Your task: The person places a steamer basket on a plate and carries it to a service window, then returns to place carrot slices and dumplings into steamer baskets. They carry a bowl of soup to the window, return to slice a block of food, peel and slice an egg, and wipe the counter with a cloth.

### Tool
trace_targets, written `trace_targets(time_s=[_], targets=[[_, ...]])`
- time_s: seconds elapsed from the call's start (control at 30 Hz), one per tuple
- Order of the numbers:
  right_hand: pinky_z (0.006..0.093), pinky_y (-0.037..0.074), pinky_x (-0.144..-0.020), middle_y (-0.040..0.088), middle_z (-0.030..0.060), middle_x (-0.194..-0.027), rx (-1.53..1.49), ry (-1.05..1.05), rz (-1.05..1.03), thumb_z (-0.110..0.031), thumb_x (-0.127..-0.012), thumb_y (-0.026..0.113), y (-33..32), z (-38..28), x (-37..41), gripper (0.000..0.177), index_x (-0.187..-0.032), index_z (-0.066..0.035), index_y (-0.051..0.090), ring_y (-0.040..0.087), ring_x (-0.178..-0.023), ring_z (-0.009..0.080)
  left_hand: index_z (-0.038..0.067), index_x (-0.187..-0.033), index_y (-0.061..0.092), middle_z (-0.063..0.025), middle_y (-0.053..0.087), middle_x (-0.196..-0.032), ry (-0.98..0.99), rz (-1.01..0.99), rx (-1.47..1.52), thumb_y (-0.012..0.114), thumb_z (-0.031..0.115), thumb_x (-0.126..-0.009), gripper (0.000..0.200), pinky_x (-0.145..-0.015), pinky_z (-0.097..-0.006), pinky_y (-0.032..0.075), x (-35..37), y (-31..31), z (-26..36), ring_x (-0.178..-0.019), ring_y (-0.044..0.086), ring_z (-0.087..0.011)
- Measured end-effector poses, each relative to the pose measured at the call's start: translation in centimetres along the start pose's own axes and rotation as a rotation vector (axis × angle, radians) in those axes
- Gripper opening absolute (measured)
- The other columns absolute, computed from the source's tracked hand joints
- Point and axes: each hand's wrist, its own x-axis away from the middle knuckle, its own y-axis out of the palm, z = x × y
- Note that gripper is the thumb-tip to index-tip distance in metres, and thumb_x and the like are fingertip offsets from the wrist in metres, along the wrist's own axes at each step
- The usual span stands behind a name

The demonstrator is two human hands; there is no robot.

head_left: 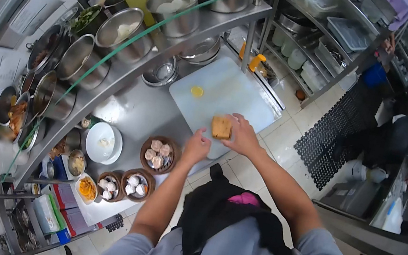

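Note:
A thick, golden-brown square piece that looks like toast (221, 128) is over the near part of a white cutting board (232, 89). My right hand (241, 138) grips it from the right side, thumb and fingers along its edges. To its left, my left hand (197, 146) holds nothing; its thumb is raised and its other fingers are loosely bent. A round yellow slice, like lemon (197, 91), lies on the board beyond both hands. Left of my left forearm, a bamboo steamer (175, 156) holds several dumplings.
Two smaller steamers (124, 183) with white buns, stacked white bowls (99, 143) and an orange-filled dish (87, 190) line the steel counter. A shelf (175, 40) with steel pots overhangs its far side. At right, another person (404, 135) bends near a black floor mat (331, 133).

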Motion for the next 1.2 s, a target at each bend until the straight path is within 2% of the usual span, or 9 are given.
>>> trace_targets(time_s=[0.13, 0.2, 0.27, 0.37, 0.4, 0.43, 0.7, 0.9, 1.2], targets=[[0.045, 0.051, -0.097, 0.046, 0.0225, -0.14, -0.054, -0.007, 0.113, -0.031, -0.071, 0.087, 0.0, 5.5, -6.4, 0.096, -0.15, -0.006, 0.038, 0.055, -0.122, 0.0408, 0.001, -0.146, 0.043, -0.0127, 0.069, -0.095, -0.049, 0.016, 0.101, 0.064, 0.02, -0.093, 0.06, -0.074, -0.0346, 0.056, -2.6, 5.7, -1.0, -0.087, 0.068, -0.0191], [0.0434, 0.05, -0.097, 0.052, 0.0215, -0.137, -0.402, 0.46, 0.205, -0.03, -0.075, 0.084, -0.6, 9.8, -11.2, 0.089, -0.147, -0.003, 0.04, 0.057, -0.12, 0.0382, 0.001, -0.148, 0.04, -0.022, 0.07, -0.113, -0.265, -0.07, 0.361, 0.066, 0.023, -0.09, 0.066, -0.089, -0.0411, 0.054, -2.7, 6.6, -0.4, -0.1, 0.07, -0.0328], [0.0384, 0.054, -0.083, 0.067, 0.0142, -0.106, -0.538, 0.734, 0.364, -0.025, -0.081, 0.082, 1.6, 19.7, -16.9, 0.072, -0.14, -0.003, 0.047, 0.063, -0.088, 0.0229, 0.003, -0.152, 0.034, -0.0171, 0.065, -0.107, -0.339, -0.062, 0.489, 0.066, 0.02, -0.094, 0.069, -0.077, -0.0346, 0.057, -2.9, 8.0, 0.9, -0.09, 0.067, -0.0214], [0.0371, 0.052, -0.088, 0.069, 0.01, -0.109, -0.477, 0.372, 0.161, -0.026, -0.084, 0.081, 0.6, 26.1, -23.2, 0.048, -0.121, -0.002, 0.061, 0.065, -0.098, 0.0226, 0.004, -0.153, 0.032, -0.0171, 0.064, -0.112, -0.327, 0.01, 0.542, 0.066, 0.019, -0.094, 0.07, -0.076, -0.0338, 0.057, -2.8, 9.8, 2.4, -0.092, 0.066, -0.0198], [0.0352, 0.052, -0.083, 0.071, 0.0071, -0.102, -0.54, 0.655, -0.061, -0.026, -0.088, 0.077, -0.4, 25.4, -24.8, 0.035, -0.111, -0.001, 0.066, 0.065, -0.09, 0.0195, 0.005, -0.152, 0.036, -0.0149, 0.065, -0.108, -0.271, 0.097, 0.546, 0.065, 0.018, -0.095, 0.064, -0.076, -0.0338, 0.057, -2.7, 10.0, 3.1, -0.09, 0.067, -0.0191], [0.0333, 0.052, -0.079, 0.071, 0.0058, -0.096, -0.527, 0.292, 0.12, -0.025, -0.092, 0.075, 2.2, 28.3, -25.7, 0.031, -0.109, -0.001, 0.068, 0.064, -0.086, 0.0149, 0.005, -0.15, 0.039, -0.0128, 0.066, -0.105, -0.223, 0.181, 0.538, 0.063, 0.016, -0.096, 0.059, -0.075, -0.0337, 0.057, -1.8, 9.7, 3.4, -0.088, 0.067, -0.0184], [0.0256, 0.047, -0.07, 0.065, -0.0013, -0.088, -0.842, 0.033, 0.201, -0.021, -0.1, 0.067, -6.8, 24.5, -24.5, 0.023, -0.111, -0.002, 0.067, 0.057, -0.08, 0.0082, 0.004, -0.13, 0.048, -0.0061, 0.057, -0.095, -0.853, 1.078, 0.341, 0.051, 0.028, -0.104, 0.035, -0.067, -0.0301, 0.055, 11.2, 3.5, 1.9, -0.076, 0.058, -0.0155], [0.0232, 0.046, -0.069, 0.063, -0.001, -0.09, -0.741, 0.023, 0.103, -0.021, -0.1, 0.067, -7.3, 25.2, -23.1, 0.024, -0.114, -0.002, 0.066, 0.057, -0.08, 0.0067, 0.027, -0.158, 0.014, -0.0098, 0.027, -0.16, -0.915, 1.084, 1.045, 0.038, 0.059, -0.101, 0.07, -0.086, -0.0537, 0.055, 7.6, -1.3, 0.2, -0.117, 0.053, -0.0384], [0.0232, 0.037, -0.049, 0.056, -0.002, -0.075, -0.691, 0.145, -0.205, -0.02, -0.097, 0.069, -0.9, 33.0, -24.4, 0.042, -0.133, -0.007, 0.052, 0.047, -0.058, 0.0066, 0.003, -0.135, 0.055, -0.023, 0.064, -0.125, -0.887, 1.31, 0.342, 0.038, 0.04, -0.106, 0.05, -0.096, -0.0456, 0.05, 13.1, -4.0, -5.6, -0.112, 0.062, -0.0373]])
